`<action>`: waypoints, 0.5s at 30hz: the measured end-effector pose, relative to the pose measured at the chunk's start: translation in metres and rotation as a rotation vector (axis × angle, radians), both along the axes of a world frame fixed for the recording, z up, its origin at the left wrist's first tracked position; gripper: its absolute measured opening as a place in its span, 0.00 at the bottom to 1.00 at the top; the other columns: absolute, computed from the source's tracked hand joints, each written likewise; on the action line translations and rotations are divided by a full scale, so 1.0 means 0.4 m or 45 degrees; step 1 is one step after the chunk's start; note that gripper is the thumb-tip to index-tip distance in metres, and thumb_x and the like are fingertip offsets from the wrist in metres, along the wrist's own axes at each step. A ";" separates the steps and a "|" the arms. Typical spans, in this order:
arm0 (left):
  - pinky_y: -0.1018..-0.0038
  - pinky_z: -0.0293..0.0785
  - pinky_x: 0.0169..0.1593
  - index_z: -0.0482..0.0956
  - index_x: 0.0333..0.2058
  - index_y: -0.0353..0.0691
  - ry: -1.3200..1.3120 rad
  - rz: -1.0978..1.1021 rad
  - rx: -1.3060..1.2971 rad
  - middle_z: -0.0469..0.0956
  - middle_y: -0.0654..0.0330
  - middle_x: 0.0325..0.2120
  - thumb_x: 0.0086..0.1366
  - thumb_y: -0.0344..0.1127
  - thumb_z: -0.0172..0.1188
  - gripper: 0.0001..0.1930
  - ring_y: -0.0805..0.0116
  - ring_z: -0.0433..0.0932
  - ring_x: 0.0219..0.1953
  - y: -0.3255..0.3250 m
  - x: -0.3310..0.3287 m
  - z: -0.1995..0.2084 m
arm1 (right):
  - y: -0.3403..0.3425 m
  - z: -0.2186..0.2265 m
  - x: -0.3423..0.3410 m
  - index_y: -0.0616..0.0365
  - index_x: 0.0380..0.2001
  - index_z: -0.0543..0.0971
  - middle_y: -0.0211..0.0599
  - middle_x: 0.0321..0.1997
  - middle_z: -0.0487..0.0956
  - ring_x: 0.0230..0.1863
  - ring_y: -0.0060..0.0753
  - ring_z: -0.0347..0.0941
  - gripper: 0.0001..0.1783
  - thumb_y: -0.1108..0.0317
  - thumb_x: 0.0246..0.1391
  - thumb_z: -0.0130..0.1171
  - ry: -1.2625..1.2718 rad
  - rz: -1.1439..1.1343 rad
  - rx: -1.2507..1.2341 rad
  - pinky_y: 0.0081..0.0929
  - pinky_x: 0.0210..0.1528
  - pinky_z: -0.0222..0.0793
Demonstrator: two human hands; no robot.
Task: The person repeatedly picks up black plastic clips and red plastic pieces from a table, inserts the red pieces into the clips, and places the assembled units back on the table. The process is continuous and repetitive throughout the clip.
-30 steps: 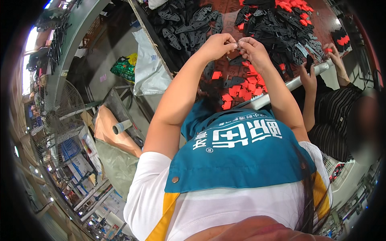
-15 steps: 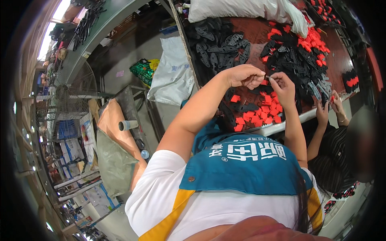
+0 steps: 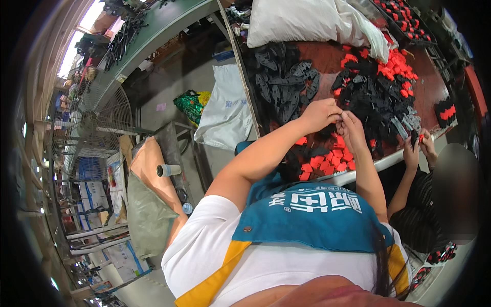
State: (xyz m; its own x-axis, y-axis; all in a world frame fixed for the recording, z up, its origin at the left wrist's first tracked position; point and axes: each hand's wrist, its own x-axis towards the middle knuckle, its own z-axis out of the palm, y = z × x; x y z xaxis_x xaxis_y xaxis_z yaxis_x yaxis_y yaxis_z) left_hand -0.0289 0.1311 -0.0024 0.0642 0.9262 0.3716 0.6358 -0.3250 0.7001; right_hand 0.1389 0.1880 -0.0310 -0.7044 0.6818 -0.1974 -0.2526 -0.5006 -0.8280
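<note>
My left hand (image 3: 321,114) and my right hand (image 3: 352,128) meet fingertip to fingertip above the table, both pinched closed. Whatever lies between their fingers is too small and covered to make out. Just below them, nearest my body, is a heap of small red plastic pieces (image 3: 332,156). Black plastic handle-shaped parts (image 3: 286,82) lie in a pile beyond my left hand. A second, larger pile of black parts (image 3: 360,84) spreads past my right hand, with more red pieces (image 3: 396,64) at its far side.
A stuffed white sack (image 3: 302,23) lies across the table's far side. At the right, a co-worker's hands (image 3: 417,146) hold a dark part near grey pieces (image 3: 404,123). A row of black-and-red parts (image 3: 446,113) sits by the right edge. Left of the table are a white bag (image 3: 225,110) and a fan (image 3: 89,120).
A thin ridged piece, like a small spring, showed between my fingertips earlier; now the fingertips have closed together over it. Both hands sit slightly lower, and the whole view has shifted a little.
</note>
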 end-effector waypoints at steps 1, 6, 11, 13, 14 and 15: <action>0.69 0.71 0.34 0.81 0.35 0.48 0.069 0.000 0.007 0.72 0.60 0.25 0.54 0.34 0.62 0.08 0.60 0.74 0.30 0.002 0.000 -0.010 | 0.003 -0.014 0.001 0.58 0.34 0.73 0.24 0.26 0.71 0.23 0.13 0.63 0.11 0.61 0.61 0.51 -0.086 -0.029 0.064 0.12 0.24 0.57; 0.72 0.71 0.34 0.82 0.33 0.46 0.007 -0.106 0.011 0.73 0.59 0.24 0.52 0.34 0.64 0.08 0.60 0.75 0.29 0.005 -0.020 -0.002 | -0.005 -0.005 0.014 0.61 0.35 0.75 0.24 0.27 0.70 0.23 0.13 0.61 0.10 0.64 0.59 0.53 -0.139 0.037 0.026 0.12 0.23 0.57; 0.74 0.72 0.33 0.82 0.37 0.42 -0.054 -0.139 -0.170 0.76 0.62 0.26 0.52 0.31 0.64 0.11 0.66 0.76 0.29 0.004 -0.026 0.001 | -0.014 -0.011 0.014 0.59 0.33 0.75 0.22 0.23 0.68 0.21 0.12 0.59 0.08 0.66 0.55 0.58 -0.075 -0.017 -0.167 0.12 0.21 0.53; 0.75 0.73 0.34 0.80 0.41 0.41 -0.117 -0.076 -0.370 0.78 0.61 0.28 0.52 0.31 0.65 0.15 0.67 0.77 0.30 0.012 -0.040 0.008 | -0.003 -0.018 0.015 0.58 0.32 0.75 0.21 0.21 0.66 0.19 0.11 0.56 0.06 0.67 0.54 0.58 -0.114 -0.039 -0.092 0.12 0.19 0.50; 0.76 0.73 0.35 0.79 0.43 0.41 -0.160 -0.049 -0.479 0.78 0.61 0.29 0.51 0.31 0.65 0.17 0.68 0.77 0.30 0.011 -0.043 0.009 | -0.004 -0.024 0.024 0.57 0.31 0.75 0.20 0.19 0.65 0.18 0.10 0.55 0.06 0.67 0.53 0.58 -0.147 -0.054 -0.063 0.12 0.19 0.49; 0.72 0.74 0.37 0.76 0.45 0.39 -0.049 0.091 -0.445 0.80 0.57 0.31 0.51 0.36 0.66 0.21 0.62 0.79 0.33 0.010 -0.070 0.019 | 0.002 -0.026 0.026 0.56 0.29 0.74 0.18 0.17 0.62 0.15 0.09 0.51 0.05 0.68 0.52 0.58 -0.192 -0.113 -0.070 0.11 0.17 0.44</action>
State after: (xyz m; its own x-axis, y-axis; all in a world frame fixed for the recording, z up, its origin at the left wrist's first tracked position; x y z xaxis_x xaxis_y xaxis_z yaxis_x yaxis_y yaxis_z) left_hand -0.0570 0.1349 0.0052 -0.0136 0.9994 0.0327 0.6191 -0.0172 0.7851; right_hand 0.1494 0.1888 -0.0414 -0.6018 0.7250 -0.3349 -0.1729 -0.5277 -0.8317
